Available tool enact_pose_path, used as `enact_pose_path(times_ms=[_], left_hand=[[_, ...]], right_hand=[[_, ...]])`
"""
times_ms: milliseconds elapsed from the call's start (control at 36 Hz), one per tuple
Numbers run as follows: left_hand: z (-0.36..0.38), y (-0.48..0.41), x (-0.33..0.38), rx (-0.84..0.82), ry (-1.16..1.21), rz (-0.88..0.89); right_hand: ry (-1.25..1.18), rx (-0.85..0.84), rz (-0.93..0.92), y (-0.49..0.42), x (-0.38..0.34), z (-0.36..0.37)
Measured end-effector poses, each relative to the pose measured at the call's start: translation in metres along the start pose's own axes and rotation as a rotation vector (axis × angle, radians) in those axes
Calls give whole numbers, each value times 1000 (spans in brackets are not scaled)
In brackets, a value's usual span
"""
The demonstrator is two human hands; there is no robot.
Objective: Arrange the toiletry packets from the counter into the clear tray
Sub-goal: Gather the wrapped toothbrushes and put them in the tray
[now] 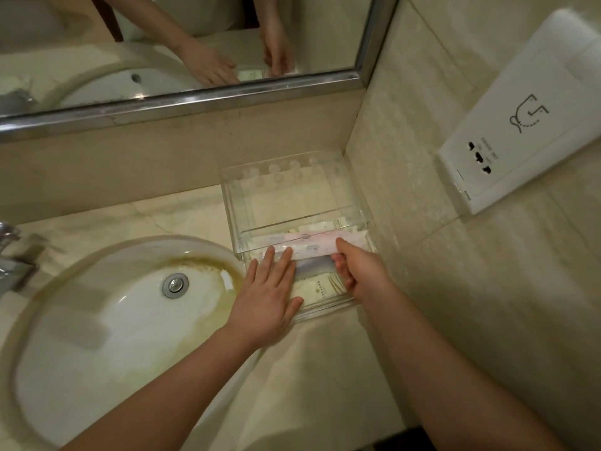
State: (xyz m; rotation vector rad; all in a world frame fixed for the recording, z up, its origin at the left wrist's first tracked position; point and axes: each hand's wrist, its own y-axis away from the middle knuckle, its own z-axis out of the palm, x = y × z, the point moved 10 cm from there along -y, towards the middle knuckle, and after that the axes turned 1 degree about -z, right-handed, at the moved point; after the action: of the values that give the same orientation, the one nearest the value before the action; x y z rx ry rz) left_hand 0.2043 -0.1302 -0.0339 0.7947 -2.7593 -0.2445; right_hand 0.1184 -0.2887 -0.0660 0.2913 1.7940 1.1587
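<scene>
Clear acrylic tray on marble counter, in corner btwn sink & side wall, below mirror. Long pinkish-white packet lies across tray's front section. L hand flat, fingers spread, tips on packet's L end. R hand curled, pinching packet's R end, thumb on top. Cream packet w/ logo beneath, inside tray, btwn hands. Shaver socket plate on R wall.
</scene>
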Motion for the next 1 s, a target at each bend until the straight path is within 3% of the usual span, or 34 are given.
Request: enact_pose_path(times_ms=[195,389,584,806,917,1001], left_hand=[[-13,0,12,101,26,-19],[2,-14,29,18,10,-14],[1,-11,29,73,41,3],[3,-8,28,72,59,34],[-11,-2,23,202,142,6],[-8,-2,17,189,95,-61]], right_hand=[[104,146,-127,-13,-14,-28],[252,271,-224,-13,-13,-26],[348,272,-208,-16,-21,-18],[190,253,-222,-20,-21,-5],[260,282,-242,-19,-22,-11],[316,303,-258,-18,-25,-17]])
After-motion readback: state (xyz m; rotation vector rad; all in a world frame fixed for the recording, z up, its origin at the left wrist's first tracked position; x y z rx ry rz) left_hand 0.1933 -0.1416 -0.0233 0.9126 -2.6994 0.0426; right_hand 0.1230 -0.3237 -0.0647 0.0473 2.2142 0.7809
